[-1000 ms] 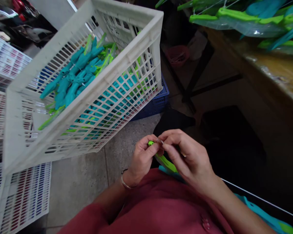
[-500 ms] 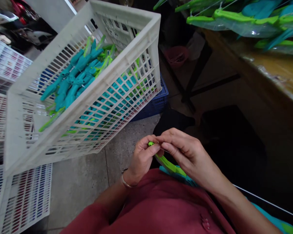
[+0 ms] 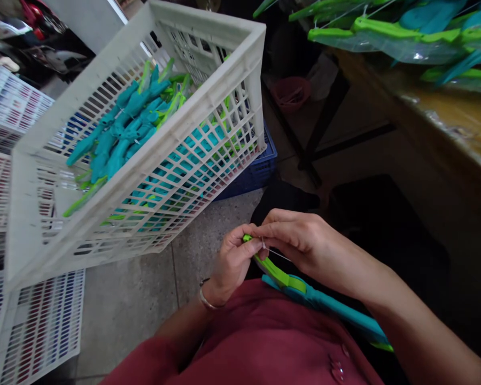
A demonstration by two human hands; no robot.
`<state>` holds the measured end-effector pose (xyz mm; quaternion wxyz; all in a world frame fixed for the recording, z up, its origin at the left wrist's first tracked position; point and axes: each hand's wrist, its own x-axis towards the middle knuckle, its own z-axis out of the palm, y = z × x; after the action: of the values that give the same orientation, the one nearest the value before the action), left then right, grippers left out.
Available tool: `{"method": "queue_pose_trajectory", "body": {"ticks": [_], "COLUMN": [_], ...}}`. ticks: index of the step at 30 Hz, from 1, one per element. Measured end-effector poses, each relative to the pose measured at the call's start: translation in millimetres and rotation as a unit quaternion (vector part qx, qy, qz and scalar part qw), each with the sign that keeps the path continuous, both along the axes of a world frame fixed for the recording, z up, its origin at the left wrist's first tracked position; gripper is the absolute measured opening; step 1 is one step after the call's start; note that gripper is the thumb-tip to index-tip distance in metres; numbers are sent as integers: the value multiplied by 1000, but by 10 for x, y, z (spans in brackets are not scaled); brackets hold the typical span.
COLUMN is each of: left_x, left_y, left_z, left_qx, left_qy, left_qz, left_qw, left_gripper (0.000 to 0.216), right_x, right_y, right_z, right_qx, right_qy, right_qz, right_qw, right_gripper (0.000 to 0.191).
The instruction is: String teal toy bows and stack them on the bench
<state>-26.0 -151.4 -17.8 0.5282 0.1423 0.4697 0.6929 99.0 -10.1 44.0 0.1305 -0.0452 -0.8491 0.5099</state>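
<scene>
Close to my body, my left hand pinches the green tip of what looks like a toy bow, made of green and teal plastic. Its teal part runs down to the right beneath my right forearm. Held just above the green tip, my right hand has its fingers closed at a thin white string. A small whitish knot or loop shows between the two hands. My right fingertips are partly hidden behind the knuckles.
A large white plastic crate holds many teal and green pieces and rests on a blue crate. More white crates stand at left. Strung green pieces lie on a table at upper right.
My right hand has turned and lifted slightly, uncovering the string and knot at the tip. More of the bow's teal part now shows below my right forearm.
</scene>
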Motion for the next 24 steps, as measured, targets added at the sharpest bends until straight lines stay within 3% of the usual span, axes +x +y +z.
{"method": "queue_pose_trajectory", "body": {"ticks": [8, 12, 18, 24], "left_x": [35, 38, 62, 95], "left_y": [9, 8, -26, -52], "left_z": [-19, -49, -97, -113], "left_qx": [-6, 2, -6, -38], "left_qy": [12, 41, 104, 150], "left_qz": [-17, -28, -29, -3], "left_qw": [1000, 999, 994, 988], "left_gripper": [13, 10, 16, 21], "right_x": [-32, 11, 11, -16], "right_y": [-74, -159, -321, -396], "right_z": [-183, -232, -402, -419], "right_qx": [-52, -154, -316, -290], "right_qy": [22, 32, 45, 23], "right_qz": [-93, -144, -214, -251], "right_qw": [994, 977, 923, 923], "right_gripper": [19, 16, 4, 15]}}
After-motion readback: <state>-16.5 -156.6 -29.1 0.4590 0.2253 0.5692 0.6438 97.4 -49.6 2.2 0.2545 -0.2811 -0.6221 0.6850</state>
